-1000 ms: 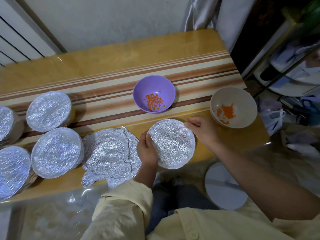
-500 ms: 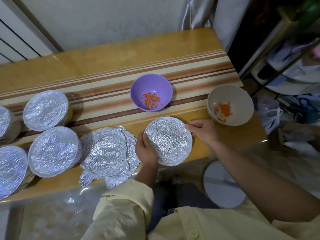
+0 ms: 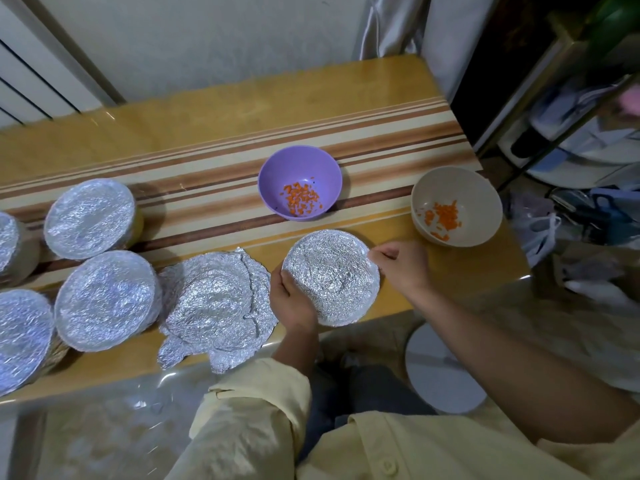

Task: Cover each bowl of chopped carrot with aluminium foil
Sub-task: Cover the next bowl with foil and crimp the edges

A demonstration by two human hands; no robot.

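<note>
A foil-covered bowl sits at the table's near edge. My left hand grips its left rim, fingers curled over the foil. My right hand pinches the foil at its right rim. Behind it stands a purple bowl with chopped carrot, uncovered. A beige bowl with chopped carrot stands uncovered near the right edge. A loose stack of crumpled foil sheets lies to the left of my left hand.
Several foil-covered bowls crowd the table's left side, one of them farther back. The striped tabletop ends close to the beige bowl. A white round stool stands below the table edge; cluttered shelves are at right.
Both hands stay on the bowl's rim with only small shifts; the right hand's fingers have slid slightly along the right edge. The camera moved a little.
</note>
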